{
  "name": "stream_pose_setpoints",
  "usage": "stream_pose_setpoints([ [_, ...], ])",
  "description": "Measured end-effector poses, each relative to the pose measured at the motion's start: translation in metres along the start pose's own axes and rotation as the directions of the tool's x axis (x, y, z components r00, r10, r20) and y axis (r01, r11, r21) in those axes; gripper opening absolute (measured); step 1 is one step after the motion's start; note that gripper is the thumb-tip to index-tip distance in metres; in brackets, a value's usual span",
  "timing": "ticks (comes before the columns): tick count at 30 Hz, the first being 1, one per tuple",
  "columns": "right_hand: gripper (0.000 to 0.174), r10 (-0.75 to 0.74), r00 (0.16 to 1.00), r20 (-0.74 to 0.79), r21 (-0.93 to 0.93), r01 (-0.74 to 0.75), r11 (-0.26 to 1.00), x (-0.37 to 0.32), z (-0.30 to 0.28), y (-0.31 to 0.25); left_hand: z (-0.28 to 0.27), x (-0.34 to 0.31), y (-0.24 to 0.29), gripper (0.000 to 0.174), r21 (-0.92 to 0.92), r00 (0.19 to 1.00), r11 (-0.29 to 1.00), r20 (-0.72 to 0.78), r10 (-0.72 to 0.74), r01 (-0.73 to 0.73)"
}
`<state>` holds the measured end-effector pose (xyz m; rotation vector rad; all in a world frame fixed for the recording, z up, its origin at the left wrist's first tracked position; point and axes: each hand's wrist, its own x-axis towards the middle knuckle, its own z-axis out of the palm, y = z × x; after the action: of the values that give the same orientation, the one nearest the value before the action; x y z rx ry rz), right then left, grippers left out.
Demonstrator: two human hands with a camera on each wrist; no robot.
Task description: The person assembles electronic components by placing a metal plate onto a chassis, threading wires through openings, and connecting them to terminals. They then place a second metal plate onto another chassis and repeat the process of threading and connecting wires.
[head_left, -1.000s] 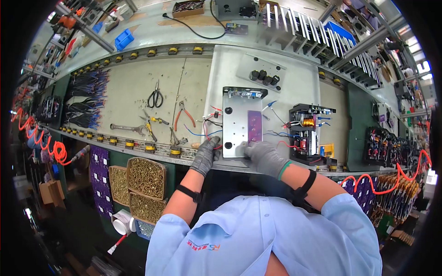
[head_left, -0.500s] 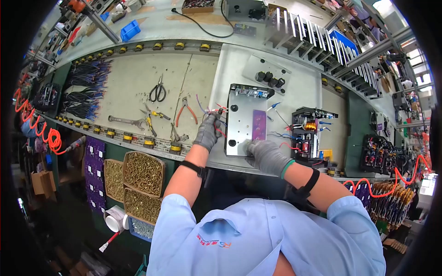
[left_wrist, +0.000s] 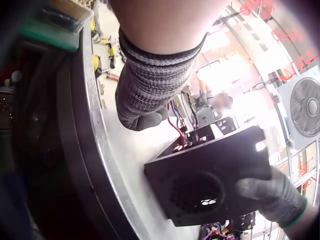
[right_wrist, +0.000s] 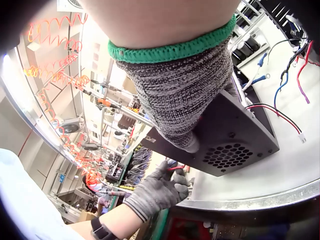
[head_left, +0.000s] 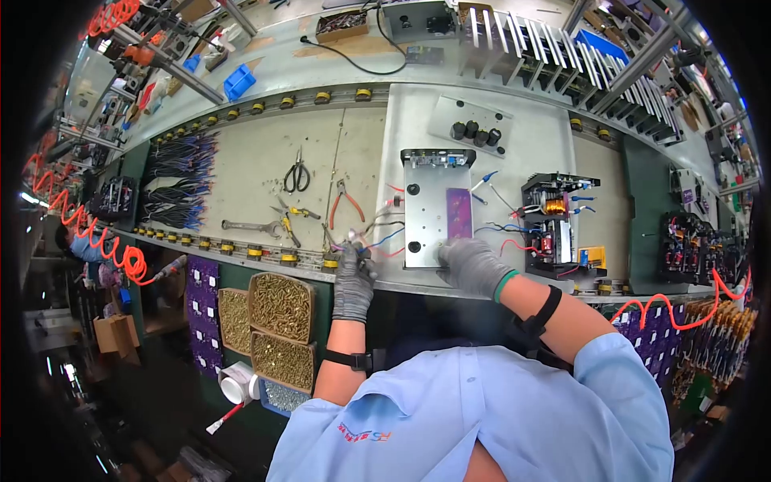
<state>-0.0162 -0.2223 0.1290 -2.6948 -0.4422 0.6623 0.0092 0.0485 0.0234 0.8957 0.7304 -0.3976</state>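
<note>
A metal case (head_left: 426, 210) with a dark perforated end panel (right_wrist: 227, 150) stands on the white work surface, a purple strip (head_left: 458, 210) along its top. Gripping the case's near right corner is my gloved right hand (head_left: 475, 269); its thumb (left_wrist: 250, 188) lies on the end panel. To the left of the case, my gloved left hand (head_left: 353, 277) pinches wires close to the bench edge. Red, blue and black wires (head_left: 389, 233) run between these fingers and the case's left side. In the right wrist view, a red wire (right_wrist: 176, 168) shows at the left fingertips.
A circuit assembly with a copper coil (head_left: 554, 206) stands right of the case. Behind lies a plate with several black capacitors (head_left: 478, 132). Scissors (head_left: 297, 173), red-handled pliers (head_left: 347, 202) and a wrench (head_left: 253, 227) lie left. Bins of brass screws (head_left: 281, 305) sit below the bench edge.
My left hand first reached forward along the case's left side, then came back towards the bench edge, with the wires trailing from it. The right hand keeps its hold on the case corner.
</note>
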Motion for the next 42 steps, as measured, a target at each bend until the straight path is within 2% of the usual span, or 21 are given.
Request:
stream_pose_setpoints([
  [2, 0.026, -0.006, 1.000, 0.028, 0.003, 0.006, 1.000, 0.001, -0.002, -0.001, 0.013, -0.014, 0.022, 0.027, -0.065, 0.949, 0.972, 0.210, 0.236, -0.227],
  [4, 0.026, 0.010, 0.999, 0.032, -0.013, -0.010, 1.000, 0.000, -0.004, -0.001, 0.031, -0.023, 0.037, 0.023, -0.017, 0.942, 0.977, 0.265, 0.207, -0.211],
  [6, 0.026, 0.022, 1.000, 0.010, -0.021, -0.022, 1.000, 0.002, 0.005, 0.003, 0.034, -0.017, 0.038, 0.024, 0.195, 0.882, 0.929, 0.421, 0.211, -0.315],
  [8, 0.024, -0.008, 1.000, -0.024, 0.032, 0.009, 0.999, 0.000, 0.003, 0.002, 0.028, 0.000, 0.036, 0.022, 0.229, 0.899, 0.928, 0.396, 0.188, -0.295],
  [10, 0.024, 0.020, 0.999, -0.031, 0.032, -0.019, 0.999, 0.001, 0.006, 0.002, 0.016, 0.023, 0.030, 0.020, 0.187, 0.959, 0.955, 0.208, 0.192, -0.232],
  [11, 0.024, 0.024, 0.999, -0.031, 0.037, -0.023, 0.999, 0.002, 0.009, 0.003, 0.012, 0.031, 0.027, 0.018, 0.144, 0.987, 0.980, 0.099, 0.126, -0.140],
  [16, 0.023, 0.042, 0.999, -0.033, 0.007, -0.042, 0.999, 0.002, -0.001, -0.002, -0.011, 0.050, 0.015, 0.024, 0.296, 0.996, 0.954, -0.085, -0.016, 0.040],
  [17, 0.024, 0.035, 0.999, -0.032, 0.019, -0.034, 0.999, 0.003, -0.002, -0.002, -0.020, 0.063, 0.011, 0.025, 0.227, 0.979, 0.954, -0.100, -0.176, 0.195],
  [18, 0.025, 0.029, 0.999, -0.026, 0.033, -0.028, 0.999, 0.003, -0.001, -0.002, -0.014, 0.061, 0.016, 0.025, 0.226, 0.980, 0.955, -0.093, -0.175, 0.191],
  [20, 0.028, 0.057, 0.998, -0.022, -0.002, -0.057, 0.998, 0.005, -0.001, -0.005, 0.007, 0.049, 0.022, 0.026, 0.150, 0.935, 0.936, 0.112, -0.336, 0.318],
  [22, 0.029, 0.076, 0.997, -0.003, -0.012, -0.076, 0.997, 0.003, -0.003, -0.008, 0.019, 0.059, 0.024, 0.023, 0.153, 0.926, 0.933, 0.146, -0.347, 0.325],
  [24, 0.029, 0.101, 0.995, -0.011, -0.035, -0.101, 0.994, 0.003, -0.004, -0.011, 0.025, 0.077, 0.025, 0.022, 0.294, 0.935, 0.926, 0.192, -0.300, 0.236],
  [26, 0.028, 0.104, 0.994, 0.022, 0.010, -0.104, 0.995, 0.005, -0.002, -0.008, 0.026, 0.086, 0.032, 0.022, 0.329, 0.938, 0.924, 0.216, -0.272, 0.192],
  [28, 0.027, 0.107, 0.994, 0.004, 0.016, -0.107, 0.994, 0.005, 0.000, -0.008, 0.039, 0.053, 0.062, 0.018, 0.403, 0.936, 0.909, 0.350, -0.047, -0.105],
  [29, 0.027, 0.112, 0.994, 0.000, 0.013, -0.112, 0.994, 0.006, 0.003, -0.007, 0.041, 0.046, 0.069, 0.018, 0.407, 0.934, 0.907, 0.353, -0.048, -0.107],
  [30, 0.027, 0.111, 0.994, -0.001, 0.008, -0.111, 0.994, 0.006, 0.006, -0.006, 0.041, 0.040, 0.072, 0.020, 0.477, 0.882, 0.827, 0.468, 0.047, -0.297],
  [32, 0.027, 0.111, 0.994, 0.001, -0.010, -0.111, 0.994, 0.008, 0.011, -0.002, 0.045, 0.023, 0.078, 0.025, 0.513, 0.703, 0.567, 0.689, 0.176, -0.645],
  [33, 0.027, 0.120, 0.993, 0.004, -0.023, -0.120, 0.992, 0.009, 0.013, -0.001, 0.054, 0.005, 0.087, 0.027, 0.515, 0.714, 0.615, 0.691, 0.113, -0.596],
  [36, 0.028, 0.099, 0.995, 0.008, -0.018, -0.099, 0.995, 0.006, 0.006, -0.004, 0.062, -0.007, 0.090, 0.027, 0.524, 0.681, 0.584, 0.729, 0.069, -0.620],
  [37, 0.028, 0.101, 0.995, 0.008, -0.010, -0.101, 0.995, 0.007, 0.009, -0.002, 0.065, -0.012, 0.092, 0.027, 0.511, 0.702, 0.667, 0.711, 0.027, -0.543],
  [42, 0.029, 0.139, 0.990, -0.036, -0.059, -0.141, 0.988, 0.007, 0.017, -0.003, 0.077, -0.021, 0.094, 0.026, 0.566, 0.738, 0.689, 0.672, -0.067, -0.453],
])
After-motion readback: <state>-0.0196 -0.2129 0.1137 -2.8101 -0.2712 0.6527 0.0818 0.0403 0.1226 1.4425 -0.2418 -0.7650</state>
